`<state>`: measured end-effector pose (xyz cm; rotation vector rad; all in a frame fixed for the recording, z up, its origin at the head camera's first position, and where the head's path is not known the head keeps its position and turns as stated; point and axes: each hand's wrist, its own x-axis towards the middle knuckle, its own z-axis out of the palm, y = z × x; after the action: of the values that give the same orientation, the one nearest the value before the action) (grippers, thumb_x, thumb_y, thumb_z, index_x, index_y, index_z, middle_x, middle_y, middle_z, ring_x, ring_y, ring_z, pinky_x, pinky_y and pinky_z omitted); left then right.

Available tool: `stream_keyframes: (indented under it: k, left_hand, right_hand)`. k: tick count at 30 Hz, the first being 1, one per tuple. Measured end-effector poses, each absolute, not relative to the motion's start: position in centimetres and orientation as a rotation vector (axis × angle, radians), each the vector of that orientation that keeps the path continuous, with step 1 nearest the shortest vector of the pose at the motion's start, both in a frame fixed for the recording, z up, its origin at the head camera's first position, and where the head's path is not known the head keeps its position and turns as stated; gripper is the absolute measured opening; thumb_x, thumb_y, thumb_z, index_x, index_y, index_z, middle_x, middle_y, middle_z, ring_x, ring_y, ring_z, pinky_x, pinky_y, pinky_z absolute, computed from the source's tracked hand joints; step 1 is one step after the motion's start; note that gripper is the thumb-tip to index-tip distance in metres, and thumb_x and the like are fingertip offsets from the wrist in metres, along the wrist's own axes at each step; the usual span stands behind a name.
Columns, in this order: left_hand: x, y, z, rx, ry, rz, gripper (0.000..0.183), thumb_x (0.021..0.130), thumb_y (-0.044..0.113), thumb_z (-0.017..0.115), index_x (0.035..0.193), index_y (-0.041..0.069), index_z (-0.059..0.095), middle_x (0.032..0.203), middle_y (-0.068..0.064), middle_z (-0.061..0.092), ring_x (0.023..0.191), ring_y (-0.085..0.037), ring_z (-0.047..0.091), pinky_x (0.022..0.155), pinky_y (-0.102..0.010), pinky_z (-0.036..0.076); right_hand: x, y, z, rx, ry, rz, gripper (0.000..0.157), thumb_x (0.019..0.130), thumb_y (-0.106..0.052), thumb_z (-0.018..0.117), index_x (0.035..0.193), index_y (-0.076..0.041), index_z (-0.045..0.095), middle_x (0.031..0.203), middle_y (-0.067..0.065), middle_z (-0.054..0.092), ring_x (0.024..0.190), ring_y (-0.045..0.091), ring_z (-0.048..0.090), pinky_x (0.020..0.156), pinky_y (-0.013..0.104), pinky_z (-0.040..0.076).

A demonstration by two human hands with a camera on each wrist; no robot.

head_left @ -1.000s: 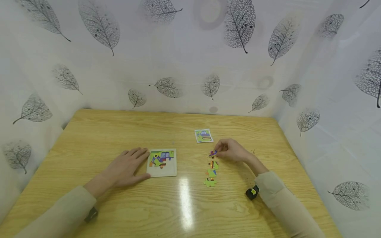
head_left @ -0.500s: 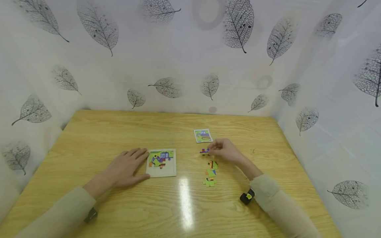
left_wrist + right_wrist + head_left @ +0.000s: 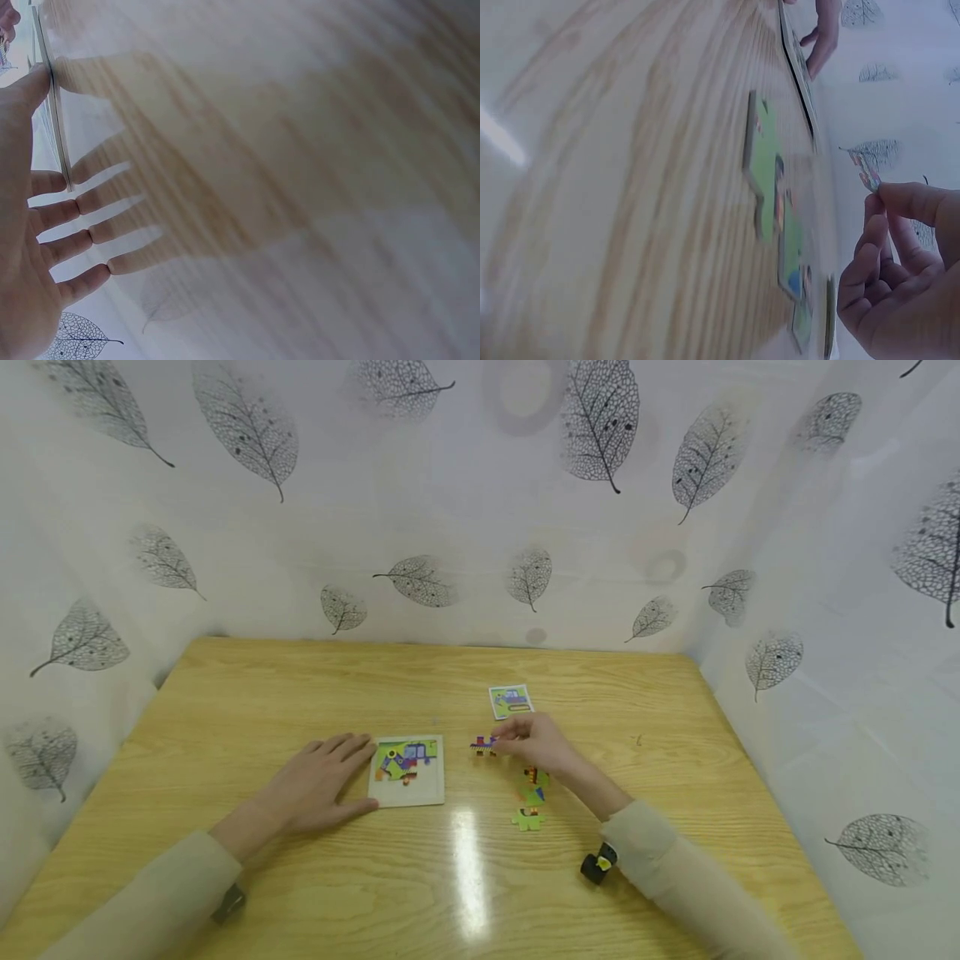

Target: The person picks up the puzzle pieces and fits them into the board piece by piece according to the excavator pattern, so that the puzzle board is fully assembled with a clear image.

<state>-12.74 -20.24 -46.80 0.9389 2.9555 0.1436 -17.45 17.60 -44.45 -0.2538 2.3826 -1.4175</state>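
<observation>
My right hand [image 3: 531,742] pinches a purple and red puzzle piece [image 3: 482,745] between thumb and fingertips; the right wrist view shows the piece [image 3: 865,171] raised off the table. My left hand [image 3: 318,781] lies with straight, spread fingers at the left edge of a white puzzle board [image 3: 427,789]. Thumb and fingertips touch that edge. The board's upper part is filled with pieces forming a digger picture [image 3: 405,758]; its lower part is bare white. Below my right hand lie several loose pieces, among them a green one [image 3: 528,820], seen as a green piece [image 3: 761,161] in the right wrist view.
Behind my right hand lies a small picture card [image 3: 512,700] of a digger. The wooden table [image 3: 337,893] ends at a white curtain [image 3: 465,510] printed with leaves. Black wrist cameras, such as the right one [image 3: 597,864], sit near the sleeve cuffs.
My right hand has moved left with the puzzle piece, from above the loose pieces towards the board. The left hand and the board have stayed in place.
</observation>
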Motion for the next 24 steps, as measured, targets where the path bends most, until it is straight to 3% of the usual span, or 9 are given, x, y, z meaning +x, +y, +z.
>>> stream_keyframes:
  k: [10,24]
  left_hand:
    - [-12.8,-20.2,-46.9,0.94,2.952,0.144,0.09,0.098,0.073,0.054,0.157,0.006,0.049,0.162,-0.017,0.05,0.146,-0.044,0.05,0.113,-0.066,0.047]
    - [-12.7,-20.3,-47.0,0.948,2.958,0.148,0.09,0.098,0.073,0.055,0.157,0.006,0.049,0.162,-0.018,0.05,0.146,-0.044,0.051,0.114,-0.065,0.047]
  right_hand:
    - [-17.4,13.7,-44.9,-0.325,2.376,-1.378,0.017,0.095,-0.016,0.076,0.11,-0.007,0.077,0.096,0.004,0.072,0.082,0.012,0.061,0.066,0.021,0.05]
    - [-16.9,10.0,-45.6,-0.34,2.337,-1.412,0.015,0.093,-0.007,0.077,0.106,0.0,0.075,0.092,0.011,0.076,0.077,0.012,0.064,0.059,0.018,0.049]
